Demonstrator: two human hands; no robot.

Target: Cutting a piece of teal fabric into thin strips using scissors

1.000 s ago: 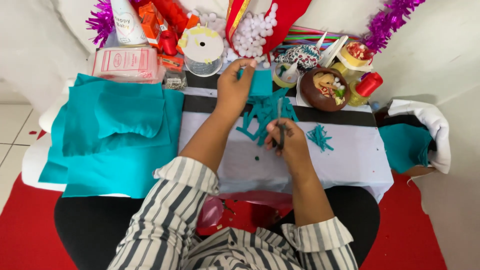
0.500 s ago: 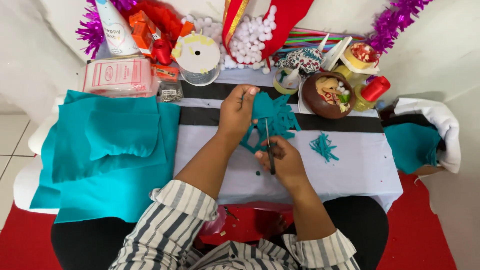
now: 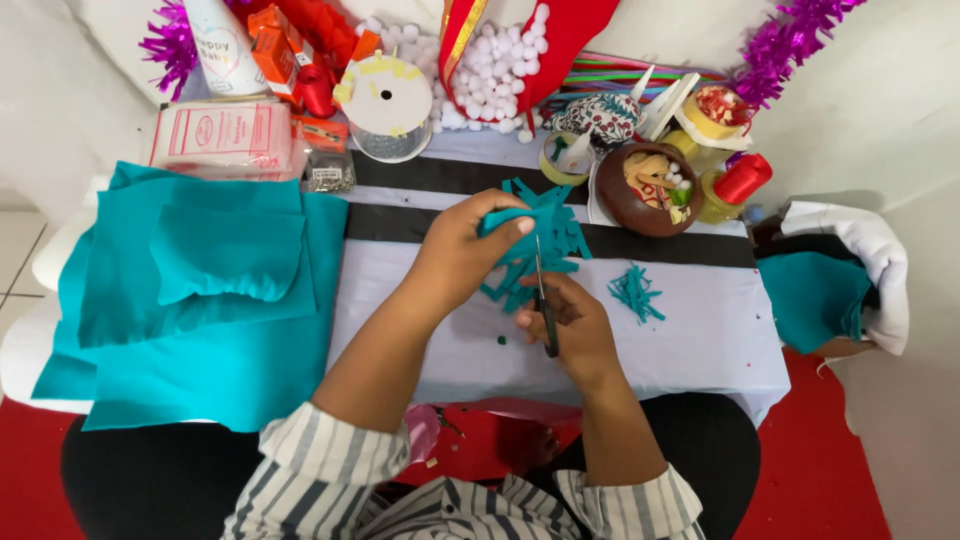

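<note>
My left hand (image 3: 462,250) pinches a piece of teal felt (image 3: 545,235) cut into jagged fringes, held just above the white table cover (image 3: 690,345). My right hand (image 3: 572,325) grips a pair of dark scissors (image 3: 543,300), blades pointing up into the felt's lower edge. A small heap of teal felt offcuts (image 3: 634,292) lies to the right of my right hand. Tiny teal scraps dot the cover near the scissors.
Folded teal felt sheets (image 3: 200,290) cover the table's left side. At the back stand a ribbon spool (image 3: 386,98), white pom-poms (image 3: 480,70), a brown bowl (image 3: 640,190), a red-capped bottle (image 3: 735,185) and purple tinsel (image 3: 790,40). More teal felt (image 3: 815,300) lies on the right.
My left hand drew the fringed felt back from the far table toward me. The scissors came upright and their blades now meet the felt's edge.
</note>
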